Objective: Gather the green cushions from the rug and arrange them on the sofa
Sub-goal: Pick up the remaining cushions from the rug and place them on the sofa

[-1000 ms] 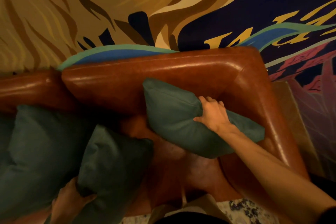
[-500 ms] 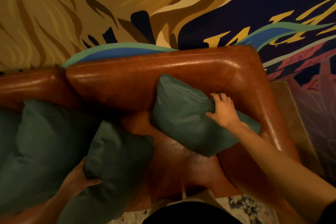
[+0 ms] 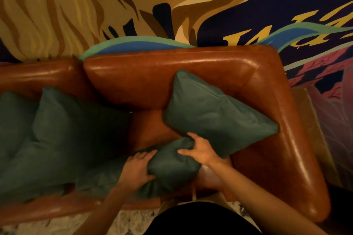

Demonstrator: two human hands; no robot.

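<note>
Both hands grip one green cushion lying at the near edge of the brown leather sofa seat. The left hand curls its fingers into the cushion's left side. The right hand pinches its far corner, thumb spread. A second cushion leans in the far right corner, and two more cushions sit at left.

Both bare forearms are reaching in from the bottom edge, angling toward each other. The left hand is gripping the near cushion on its left side, and the right hand is clutching its upper right corner, thumb sticking out.
</note>
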